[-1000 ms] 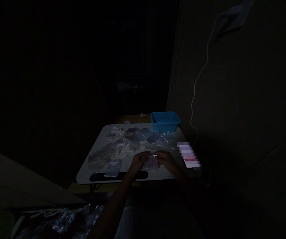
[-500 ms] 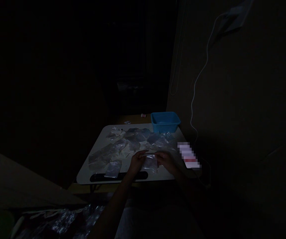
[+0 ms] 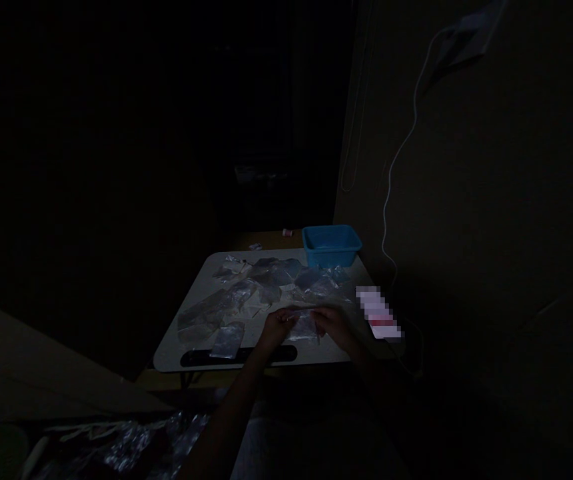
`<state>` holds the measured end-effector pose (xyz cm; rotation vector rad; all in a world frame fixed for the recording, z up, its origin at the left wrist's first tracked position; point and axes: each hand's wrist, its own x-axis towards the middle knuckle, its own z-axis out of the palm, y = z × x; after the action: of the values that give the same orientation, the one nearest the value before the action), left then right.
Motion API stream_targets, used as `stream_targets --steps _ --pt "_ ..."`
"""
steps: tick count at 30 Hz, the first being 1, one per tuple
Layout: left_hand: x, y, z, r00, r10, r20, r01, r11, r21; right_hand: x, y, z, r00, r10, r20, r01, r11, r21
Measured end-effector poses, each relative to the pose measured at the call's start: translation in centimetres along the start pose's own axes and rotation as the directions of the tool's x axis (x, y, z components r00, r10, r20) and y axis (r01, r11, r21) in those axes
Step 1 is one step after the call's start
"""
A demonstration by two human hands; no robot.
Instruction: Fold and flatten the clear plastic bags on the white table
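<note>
The scene is very dark. My left hand (image 3: 275,327) and my right hand (image 3: 334,325) meet over the near edge of a small white table (image 3: 176,347). Between them they pinch a small clear plastic bag (image 3: 302,327) by its top edge, one hand at each end. Both hands have their fingers closed on it. Several more clear plastic bags (image 3: 266,283) lie scattered over the table beyond my hands.
A blue plastic tub (image 3: 330,245) stands at the table's far right corner. A white cable (image 3: 396,160) hangs down the wall on the right. More crumpled clear plastic (image 3: 131,443) lies at the lower left, beside my lap.
The bag between my hands has been drawn flatter and a little lower; both hands stay close together at the same spot.
</note>
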<state>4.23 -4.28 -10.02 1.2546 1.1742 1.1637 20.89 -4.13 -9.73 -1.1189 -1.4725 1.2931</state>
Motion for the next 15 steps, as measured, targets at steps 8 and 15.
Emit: stream_targets --steps 8,15 --pt "0.02 -0.64 -0.46 0.999 0.010 -0.036 -0.012 0.999 -0.049 0.04 0.08 0.05 1.000 0.003 0.018 -0.003 1.000 -0.019" --pt "-0.01 -0.50 -0.33 1.000 0.015 -0.008 -0.015 0.999 -0.045 -0.34 -0.02 0.07 0.999 -0.011 -0.040 0.011 1.000 -0.004"
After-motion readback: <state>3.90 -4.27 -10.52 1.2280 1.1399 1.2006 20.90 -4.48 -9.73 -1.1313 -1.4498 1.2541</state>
